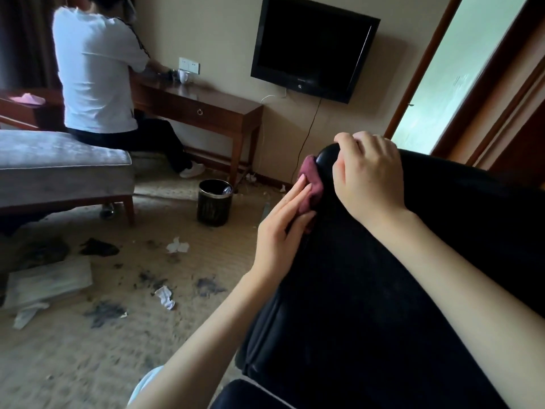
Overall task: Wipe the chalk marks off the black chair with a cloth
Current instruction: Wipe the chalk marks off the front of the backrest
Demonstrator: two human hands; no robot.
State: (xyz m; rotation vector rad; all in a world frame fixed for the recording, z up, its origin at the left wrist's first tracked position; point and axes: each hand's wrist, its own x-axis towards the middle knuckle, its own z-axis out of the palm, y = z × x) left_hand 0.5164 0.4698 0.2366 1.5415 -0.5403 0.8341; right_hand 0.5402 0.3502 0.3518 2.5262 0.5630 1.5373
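Nearby, left hand (280, 228) fingers flat pressing maroon cloth (311, 178) on black chair (368, 290), right hand (368, 178) gripping its top, bin (214, 202) beyond.

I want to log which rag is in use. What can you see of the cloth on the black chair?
The cloth is a small, soft, dull purple-pink rag, bunched and creased. It lies against the outer side of the arm of the black chair, just below the arm's rounded, glossy end. The left hand presses it there with straight fingers, covering part of it. The right hand grips the arm's end beside it.
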